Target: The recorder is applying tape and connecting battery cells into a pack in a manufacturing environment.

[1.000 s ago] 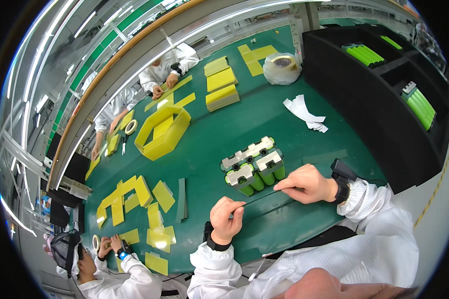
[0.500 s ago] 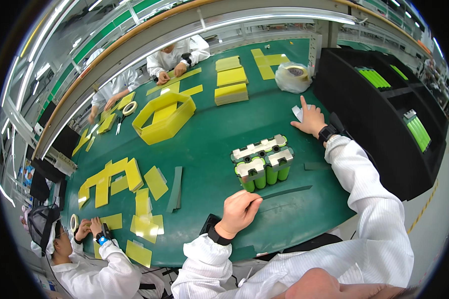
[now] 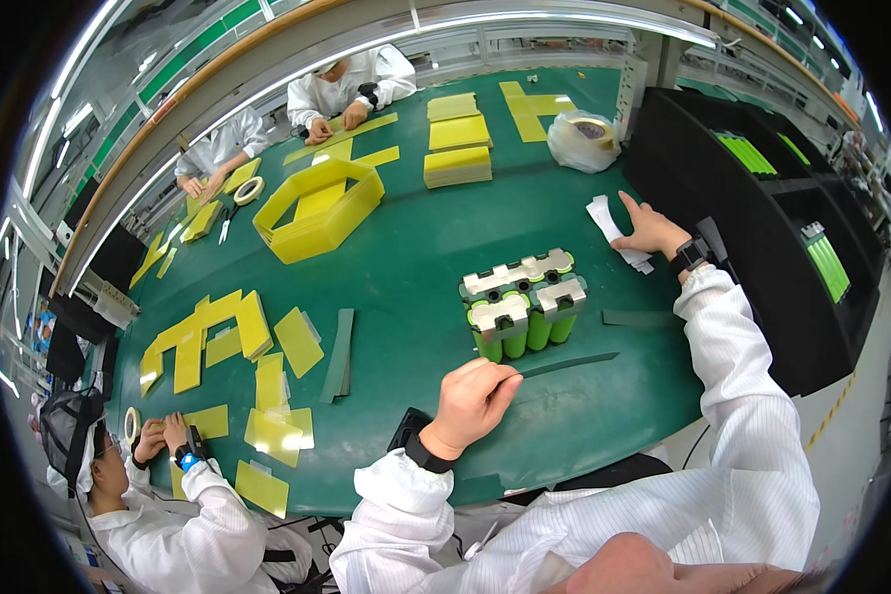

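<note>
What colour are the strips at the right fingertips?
White strips, best seen in the head view.

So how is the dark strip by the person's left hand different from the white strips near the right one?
The dark strip is a single narrow piece, while the white strips overlap in a small pile. The dark strip has one end between the fingers of the left hand; the white strips lie beside the spread right hand. Both kinds look thin and flat.
</note>
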Action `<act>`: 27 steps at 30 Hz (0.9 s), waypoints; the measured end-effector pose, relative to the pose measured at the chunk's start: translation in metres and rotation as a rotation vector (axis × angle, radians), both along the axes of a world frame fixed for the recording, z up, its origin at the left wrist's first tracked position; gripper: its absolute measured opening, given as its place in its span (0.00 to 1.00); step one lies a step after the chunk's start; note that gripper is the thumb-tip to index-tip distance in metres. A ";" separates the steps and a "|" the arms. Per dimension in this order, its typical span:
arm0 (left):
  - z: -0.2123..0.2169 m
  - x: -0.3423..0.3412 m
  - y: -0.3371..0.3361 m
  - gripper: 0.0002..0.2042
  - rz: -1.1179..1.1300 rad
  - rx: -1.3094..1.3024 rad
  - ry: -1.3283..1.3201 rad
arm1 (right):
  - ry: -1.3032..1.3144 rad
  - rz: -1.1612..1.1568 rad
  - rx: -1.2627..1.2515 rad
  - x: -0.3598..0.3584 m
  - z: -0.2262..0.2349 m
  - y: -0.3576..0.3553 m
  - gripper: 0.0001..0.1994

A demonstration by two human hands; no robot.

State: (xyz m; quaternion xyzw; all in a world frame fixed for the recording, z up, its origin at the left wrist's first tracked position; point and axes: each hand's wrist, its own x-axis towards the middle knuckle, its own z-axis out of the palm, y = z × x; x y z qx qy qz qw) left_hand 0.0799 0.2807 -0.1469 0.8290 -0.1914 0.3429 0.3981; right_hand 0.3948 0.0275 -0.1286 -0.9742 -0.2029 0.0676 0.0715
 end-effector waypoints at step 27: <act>-0.002 0.002 0.002 0.05 0.028 -0.032 -0.003 | -0.183 0.193 -0.039 0.019 -0.024 0.048 0.34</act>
